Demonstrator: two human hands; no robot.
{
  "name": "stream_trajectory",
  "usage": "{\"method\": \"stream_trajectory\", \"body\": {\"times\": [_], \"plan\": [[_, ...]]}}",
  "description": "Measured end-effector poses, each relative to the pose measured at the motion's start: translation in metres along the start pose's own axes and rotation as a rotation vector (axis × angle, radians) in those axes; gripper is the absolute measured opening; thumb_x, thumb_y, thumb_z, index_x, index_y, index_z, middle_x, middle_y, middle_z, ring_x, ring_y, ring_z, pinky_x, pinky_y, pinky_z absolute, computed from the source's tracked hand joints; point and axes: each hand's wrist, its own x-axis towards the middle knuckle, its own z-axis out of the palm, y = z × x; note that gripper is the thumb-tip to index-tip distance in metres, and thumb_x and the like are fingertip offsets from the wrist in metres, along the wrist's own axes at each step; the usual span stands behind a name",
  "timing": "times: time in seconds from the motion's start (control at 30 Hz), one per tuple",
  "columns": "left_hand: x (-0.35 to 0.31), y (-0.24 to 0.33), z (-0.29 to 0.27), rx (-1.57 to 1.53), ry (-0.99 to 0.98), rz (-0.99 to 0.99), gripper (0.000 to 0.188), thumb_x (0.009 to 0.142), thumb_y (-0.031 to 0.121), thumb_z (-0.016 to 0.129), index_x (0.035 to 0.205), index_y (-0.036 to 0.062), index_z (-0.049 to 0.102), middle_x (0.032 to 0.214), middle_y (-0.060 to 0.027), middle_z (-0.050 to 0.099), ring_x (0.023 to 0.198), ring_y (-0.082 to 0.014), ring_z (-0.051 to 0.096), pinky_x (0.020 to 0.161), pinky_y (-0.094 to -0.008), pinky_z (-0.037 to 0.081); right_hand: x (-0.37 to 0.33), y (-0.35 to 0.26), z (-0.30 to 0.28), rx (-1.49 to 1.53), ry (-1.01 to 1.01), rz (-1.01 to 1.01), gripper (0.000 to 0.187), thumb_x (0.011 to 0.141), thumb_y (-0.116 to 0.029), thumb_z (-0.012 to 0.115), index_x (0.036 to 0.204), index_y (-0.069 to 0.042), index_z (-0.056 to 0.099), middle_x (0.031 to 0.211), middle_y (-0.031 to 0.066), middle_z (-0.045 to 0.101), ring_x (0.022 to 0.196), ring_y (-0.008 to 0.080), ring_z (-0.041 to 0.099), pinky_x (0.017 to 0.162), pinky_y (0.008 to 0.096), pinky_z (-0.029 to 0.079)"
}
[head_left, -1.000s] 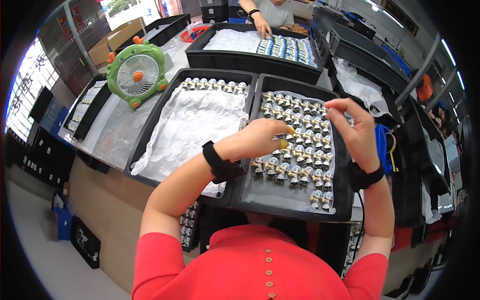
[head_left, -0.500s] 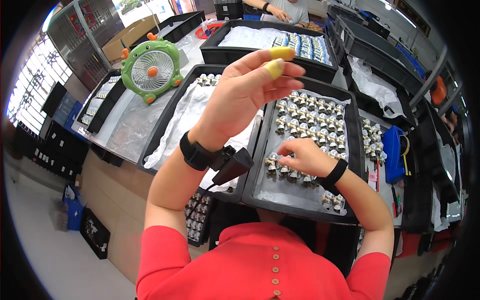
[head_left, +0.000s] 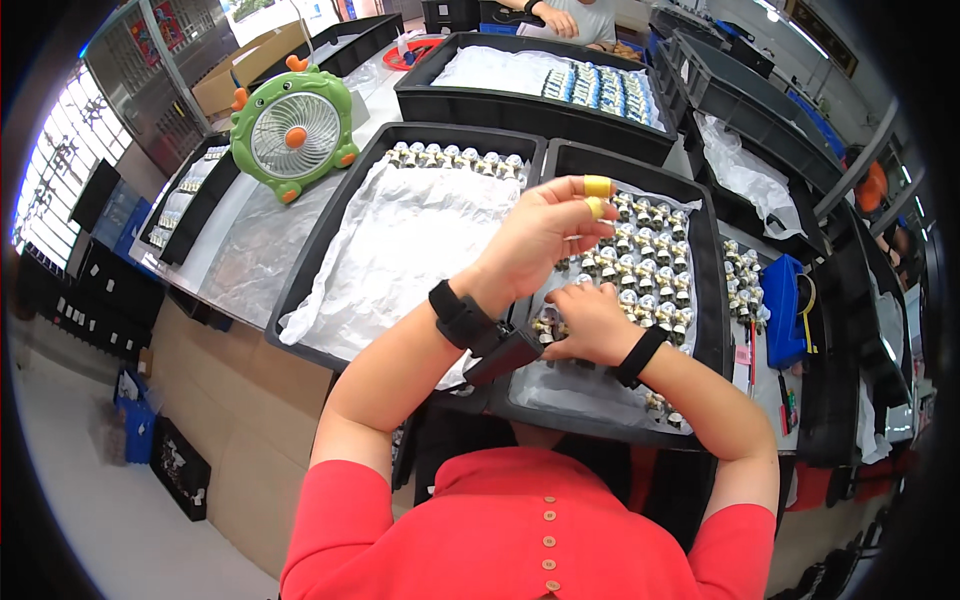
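Hands are working over the right-hand black tray (head_left: 706,300), which is carrying rows of small silver-and-white parts (head_left: 650,270) on a white liner. The right hand (head_left: 590,325) is lying palm down on the near left part of that tray, its grip curled over a few of the parts at the edge of the rows; whether it is actually pinching one cannot be told, as the fingers are covering them. The left hand (head_left: 535,235) is hovering above the same tray, fingers loosely curled and grasping nothing visible, with yellow finger cots (head_left: 597,187) on two fingertips, probably to keep the parts clean and give purchase. Both wrists are wearing black bands.

The parts are sitting upright in tight rows, which appears to be keeping them countable and easy to pick singly. The neighbouring left tray (head_left: 330,250) is holding crumpled white paper and only one row of the same parts (head_left: 455,157) along its far edge, well apart from the hands.

Beyond, on the desk, a green toy-shaped fan (head_left: 293,132) is facing the work. A further black tray (head_left: 520,100) of blue-and-white items is sitting behind, with another person's hand (head_left: 560,18) at its far side. A blue box (head_left: 785,310) and a loose plastic bag (head_left: 740,170) are lying to the right. The raised left forearm is crossing the divide between the two trays and partly hiding the near rows.
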Motion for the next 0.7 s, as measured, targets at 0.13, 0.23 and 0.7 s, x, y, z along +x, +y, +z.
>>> {"method": "stream_trajectory", "body": {"times": [0.13,0.23,0.7], "plan": [[0.005,-0.014,-0.006,0.015,0.043,-0.077,0.029,0.089,0.010,0.057,0.117,0.0049,0.056,0.099,-0.0042,0.064,0.084,-0.0105,0.062,0.074,-0.0223,0.049,0.003,-0.006,0.011,-0.025,0.025,-0.022,0.066,0.058,-0.042,0.079,0.108,-0.005,0.056,0.101,0.0123,0.059,0.102,0.0296,0.053,0.086,0.0440,0.034],[0.004,-0.017,-0.008,0.059,0.093,-0.094,0.028,0.088,0.010,0.058,0.116,0.0050,0.057,0.098,-0.0036,0.063,0.084,-0.0094,0.060,0.074,-0.0220,0.047,0.004,-0.005,0.014,0.054,0.030,-0.031,0.060,0.058,-0.038,0.079,0.104,-0.005,0.056,0.097,0.0123,0.059,0.100,0.0298,0.053,0.087,0.0430,0.032],[-0.006,-0.044,-0.009,0.032,-0.025,-0.244,0.033,0.094,0.019,0.053,0.124,0.0082,0.047,0.112,-0.0005,0.056,0.098,-0.0090,0.054,0.085,-0.0268,0.045,-0.032,0.024,-0.056,0.513,0.560,-0.032,0.065,0.064,-0.014,0.077,0.120,-0.003,0.045,0.111,0.0131,0.054,0.098,0.0268,0.056,0.087,0.0364,0.045]]}}
